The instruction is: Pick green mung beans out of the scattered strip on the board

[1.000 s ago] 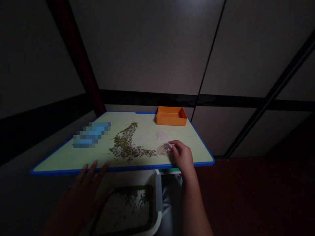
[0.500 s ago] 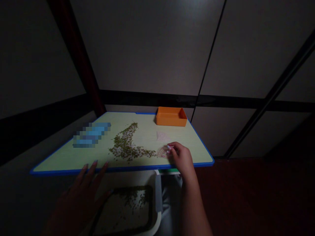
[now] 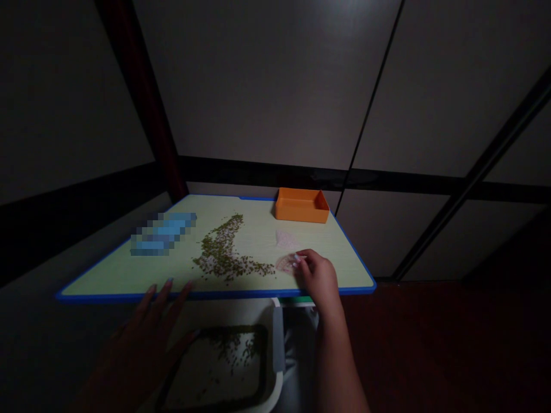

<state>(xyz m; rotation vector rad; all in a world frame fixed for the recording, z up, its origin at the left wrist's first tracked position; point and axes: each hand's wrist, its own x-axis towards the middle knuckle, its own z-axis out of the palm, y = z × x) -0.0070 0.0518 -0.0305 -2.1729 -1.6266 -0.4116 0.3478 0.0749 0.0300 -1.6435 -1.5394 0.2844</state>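
Observation:
My right hand (image 3: 321,281) is closed in a pinch at the right side of a thin pinkish patterned piece (image 3: 284,264), which looks see-through and lies on the board. Just beyond it is a second thin, pale pink piece (image 3: 284,238). To the left spreads a curved heap of small greenish-brown dried bits (image 3: 219,252), its tail ending near the pinched piece. My left hand (image 3: 146,338), in dim light, has its fingers apart, with the tips by the board's front edge and nothing held.
The pale board (image 3: 253,287) has a blue rim. An orange open box (image 3: 301,213) stands at its back right, and a blurred blue object (image 3: 163,234) lies at left. Below the front edge sits a white bin (image 3: 278,390) with more bits inside. Panelled wall (image 3: 267,92) rises behind.
The view has shifted slightly. Both hands keep nearly the same place and pose, and the heap looks unchanged.

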